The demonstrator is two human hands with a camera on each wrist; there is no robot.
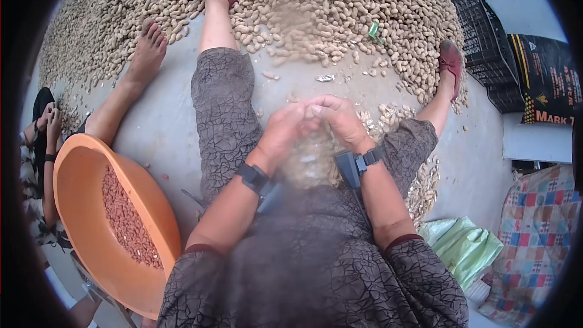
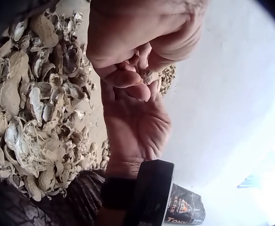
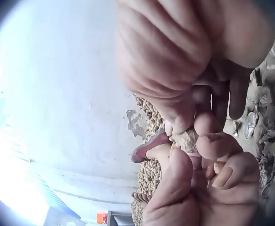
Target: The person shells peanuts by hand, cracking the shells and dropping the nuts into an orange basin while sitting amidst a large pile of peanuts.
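Note:
My left hand [image 1: 284, 130] and right hand [image 1: 345, 123] meet in front of my lap. Between the fingertips of both is a pale peanut in its shell [image 3: 185, 140], pinched from either side. Reddish peanut kernels [image 3: 216, 168] lie under the curled fingers of the left hand in the right wrist view. Below the hands spreads a pile of broken peanut shells [image 2: 43, 122]. In the left wrist view the left fingers partly cover the peanut.
A big heap of unshelled peanuts [image 1: 340, 6] fills the far floor. At left stands an orange basin [image 1: 79, 194] with reddish kernels [image 1: 127, 218], near another person's bare foot [image 1: 146, 54]. A black crate [image 1: 486, 48], a printed sack [image 1: 543, 79] and a green bag [image 1: 464, 249] are at right.

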